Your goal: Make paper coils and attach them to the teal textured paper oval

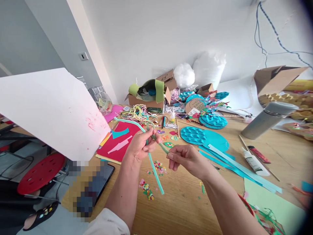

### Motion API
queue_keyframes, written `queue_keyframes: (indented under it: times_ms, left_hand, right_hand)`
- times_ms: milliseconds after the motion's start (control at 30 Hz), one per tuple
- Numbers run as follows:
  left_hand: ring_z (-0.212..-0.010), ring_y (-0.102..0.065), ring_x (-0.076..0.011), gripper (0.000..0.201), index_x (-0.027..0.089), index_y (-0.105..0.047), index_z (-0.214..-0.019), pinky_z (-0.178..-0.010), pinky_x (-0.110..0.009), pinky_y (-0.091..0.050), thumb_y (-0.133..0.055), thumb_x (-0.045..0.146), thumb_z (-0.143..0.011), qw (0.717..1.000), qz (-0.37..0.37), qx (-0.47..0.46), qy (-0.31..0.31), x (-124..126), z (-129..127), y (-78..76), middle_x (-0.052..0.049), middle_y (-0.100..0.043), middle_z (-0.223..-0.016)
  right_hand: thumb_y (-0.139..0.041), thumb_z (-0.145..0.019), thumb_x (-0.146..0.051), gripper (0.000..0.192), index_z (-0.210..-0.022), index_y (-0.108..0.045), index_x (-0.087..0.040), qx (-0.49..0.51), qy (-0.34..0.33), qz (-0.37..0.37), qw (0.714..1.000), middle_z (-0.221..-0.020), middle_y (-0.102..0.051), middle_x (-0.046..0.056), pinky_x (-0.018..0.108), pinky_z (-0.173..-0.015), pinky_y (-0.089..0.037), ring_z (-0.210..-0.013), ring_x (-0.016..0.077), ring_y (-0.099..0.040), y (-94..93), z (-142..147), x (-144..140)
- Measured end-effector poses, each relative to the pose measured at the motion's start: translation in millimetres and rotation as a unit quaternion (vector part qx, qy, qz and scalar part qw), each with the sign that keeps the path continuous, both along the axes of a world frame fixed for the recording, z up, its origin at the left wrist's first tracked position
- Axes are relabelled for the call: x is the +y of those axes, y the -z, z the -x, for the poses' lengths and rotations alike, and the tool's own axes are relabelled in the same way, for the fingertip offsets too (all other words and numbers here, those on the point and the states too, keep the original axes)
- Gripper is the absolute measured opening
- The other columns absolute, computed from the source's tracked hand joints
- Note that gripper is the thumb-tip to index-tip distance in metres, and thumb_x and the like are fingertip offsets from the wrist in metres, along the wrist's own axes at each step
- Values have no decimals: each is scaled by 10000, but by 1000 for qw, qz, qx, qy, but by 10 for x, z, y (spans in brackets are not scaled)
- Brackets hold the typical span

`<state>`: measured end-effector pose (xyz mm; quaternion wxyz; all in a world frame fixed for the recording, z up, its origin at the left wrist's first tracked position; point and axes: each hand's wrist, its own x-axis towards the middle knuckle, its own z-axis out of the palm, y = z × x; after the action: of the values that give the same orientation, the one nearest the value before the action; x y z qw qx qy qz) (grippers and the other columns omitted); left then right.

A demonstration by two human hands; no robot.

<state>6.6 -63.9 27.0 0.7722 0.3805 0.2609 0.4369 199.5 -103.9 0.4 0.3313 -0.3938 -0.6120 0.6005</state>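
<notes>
Over a wooden table (186, 202), my left hand (140, 144) pinches a teal pipe cleaner (154, 169) that curves up to the left and hangs down toward the table. A green pipe cleaner (151, 125) forms a small loop above my left fingers. My right hand (187, 160) pinches the other end of the green pipe cleaner (164, 149), a short way to the right. Small piles of coloured paper bits (146, 189) lie on the table below both hands.
A big white sheet (49, 107) leans at the left over red paper (122, 140). A tablet (97, 186) lies at the near left. Teal embossed discs (195, 135), teal strips (234, 163), glue tubes (254, 161), a grey flask (266, 119) and cardboard boxes (149, 94) crowd the right and back.
</notes>
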Motion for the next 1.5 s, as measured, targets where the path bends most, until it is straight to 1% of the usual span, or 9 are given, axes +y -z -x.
queue_keyframes:
  times_ms: [100,200,367,533,700,800,1000,1233,1500]
  left_hand:
    - [-264,-213,14,171,146,-497,-766,-311,-136,-115,-503,228,-916,1000,18,-18,8,-11,-5,-23,1,-607,-647]
    - [-275,-190,12,168,148,-496,-777,-314,-143,-109,-475,199,-936,997,31,-66,10,-33,-30,-51,57,-497,-589]
    - [-291,-160,8,314,174,-437,-734,-312,-143,-102,-611,386,-888,997,16,-74,8,-83,-75,-100,108,-320,-546]
    - [-292,-194,12,477,183,-322,-650,-318,-140,-116,-689,436,-818,999,-11,-42,0,-88,-61,-97,107,-322,-537]
    - [-283,-189,-3,381,187,-385,-684,-305,-146,-129,-649,407,-849,999,-5,-46,8,-46,-27,-53,110,-310,-520]
    - [-282,-170,-6,269,170,-496,-752,-306,-149,-125,-617,375,-877,999,-14,-42,-3,-51,-37,-62,110,-299,-511]
    - [-283,-153,-8,306,179,-465,-696,-312,-152,-110,-525,355,-939,998,-6,-37,-53,-144,-72,-192,99,-313,-512]
    - [-266,-110,-13,386,185,-405,-636,-308,-179,-91,-372,335,-989,999,13,-22,-45,-193,0,-330,90,-324,-491]
    - [-290,-144,-3,415,188,-339,-594,-304,-136,-87,-604,372,-856,993,-45,36,-107,-278,-83,-304,103,-279,-468]
  right_hand:
    - [-680,-776,-550,410,-723,-628,-147,-19,7,-16,1000,-636,-711,66,259,-548,-502,-541,135,-627,28,4,7]
    - [-667,-796,-522,376,-710,-623,-159,-35,11,-26,999,-643,-714,63,260,-549,-501,-547,140,-635,34,24,3]
    - [-671,-791,-514,364,-689,-614,-169,-25,-6,-12,1000,-641,-716,57,262,-549,-509,-545,146,-649,16,69,-12]
    - [-691,-776,-502,358,-680,-605,-169,-17,-13,-4,1000,-637,-712,51,257,-550,-512,-546,140,-644,3,80,-18]
    - [-673,-791,-506,363,-682,-605,-167,-27,-17,-15,999,-650,-715,56,259,-554,-510,-556,144,-647,14,69,-20]
    - [-643,-817,-504,355,-715,-616,-165,-35,-19,-22,999,-662,-721,61,258,-555,-509,-555,142,-646,26,59,-12]
    - [-604,-841,-507,357,-742,-605,-164,-32,-19,-35,999,-685,-725,66,264,-565,-514,-567,143,-651,14,94,-38]
    - [-587,-854,-462,313,-719,-569,-181,-18,-25,-35,999,-659,-691,30,246,-563,-514,-565,127,-634,-26,170,-88]
    - [-566,-877,-513,373,-752,-602,-163,-41,-16,-52,998,-730,-720,63,256,-580,-510,-605,141,-651,60,192,-91]
